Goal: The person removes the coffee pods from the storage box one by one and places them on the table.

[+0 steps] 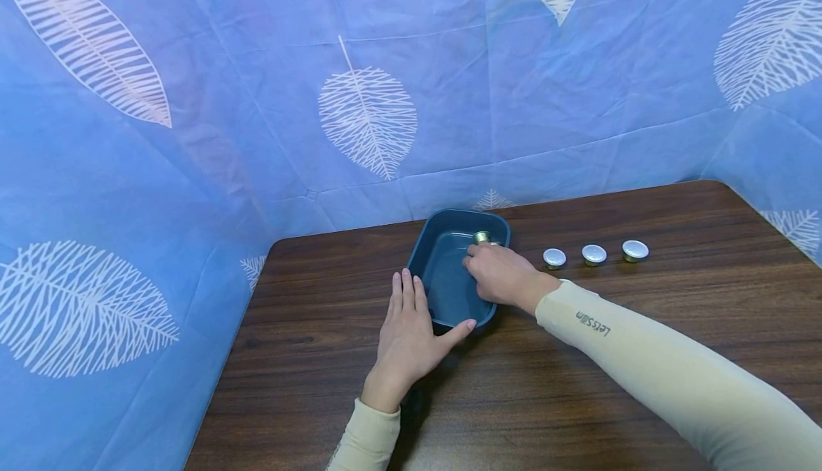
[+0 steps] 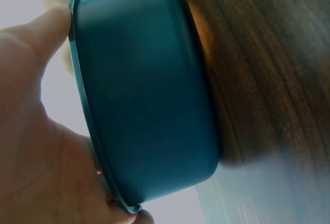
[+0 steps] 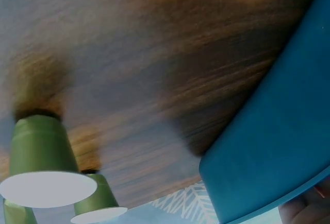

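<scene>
A deep teal rectangular container [image 1: 452, 285] sits on the table. My left hand [image 1: 407, 335] lies against its near left corner, fingers straight along the left side and thumb stretched over the near rim. In the left wrist view, the thumb [image 2: 49, 31] touches the rim. Reaching over the right side, my right hand [image 1: 504, 273] is inside the container with bent fingers pointing down. A small gold coffee capsule [image 1: 481, 236] shows just beyond those fingers. The fingertips are hidden, and I cannot tell whether they pinch a capsule.
Right of the container, three coffee capsules with white lids stand in a row: a near one [image 1: 554, 258], a middle one [image 1: 594, 254] and a far-right one [image 1: 635, 250]. Their sides are green in the right wrist view. A blue leaf-patterned cloth [image 1: 437, 114] hangs behind the wooden table [image 1: 578, 385].
</scene>
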A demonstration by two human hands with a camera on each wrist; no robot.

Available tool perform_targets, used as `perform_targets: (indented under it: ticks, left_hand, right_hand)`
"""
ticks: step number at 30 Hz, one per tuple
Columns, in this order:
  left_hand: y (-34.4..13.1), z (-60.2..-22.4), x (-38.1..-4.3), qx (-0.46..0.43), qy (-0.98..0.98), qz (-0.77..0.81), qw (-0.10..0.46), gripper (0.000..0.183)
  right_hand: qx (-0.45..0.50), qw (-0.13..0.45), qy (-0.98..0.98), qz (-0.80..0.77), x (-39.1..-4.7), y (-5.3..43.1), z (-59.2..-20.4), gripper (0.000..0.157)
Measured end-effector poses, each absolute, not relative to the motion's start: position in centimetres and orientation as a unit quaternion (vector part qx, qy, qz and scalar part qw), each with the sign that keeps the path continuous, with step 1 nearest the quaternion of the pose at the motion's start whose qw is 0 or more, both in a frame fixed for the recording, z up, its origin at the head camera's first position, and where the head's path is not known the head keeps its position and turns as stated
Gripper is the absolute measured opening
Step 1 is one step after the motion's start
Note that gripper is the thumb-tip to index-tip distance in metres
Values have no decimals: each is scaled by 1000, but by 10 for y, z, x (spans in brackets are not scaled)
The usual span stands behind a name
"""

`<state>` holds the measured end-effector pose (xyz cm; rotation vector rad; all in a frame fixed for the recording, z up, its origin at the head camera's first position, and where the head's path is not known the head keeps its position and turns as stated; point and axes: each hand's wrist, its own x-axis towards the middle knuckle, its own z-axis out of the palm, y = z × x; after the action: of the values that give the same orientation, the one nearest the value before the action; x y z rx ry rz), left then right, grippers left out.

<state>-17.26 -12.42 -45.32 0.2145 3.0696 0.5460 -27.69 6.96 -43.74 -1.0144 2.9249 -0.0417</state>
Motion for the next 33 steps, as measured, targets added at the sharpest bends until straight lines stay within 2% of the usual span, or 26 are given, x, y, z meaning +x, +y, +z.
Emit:
perform_targets:
  ticks: [16, 26, 33]
  left_hand:
    - [-125, -454, -172, 68, 982, 176, 10, 120]
    - [-124, -454, -173, 66, 982, 175, 15, 120]
    - [-124, -453, -172, 64, 982, 177, 15, 120]
  right_hand:
    - [-319, 12, 948, -21, -270, 67, -435, 38]
    - [-313, -11, 949, -24, -271, 69, -438, 32]
    - [-302, -3, 953, -26, -270, 69, -439, 31]
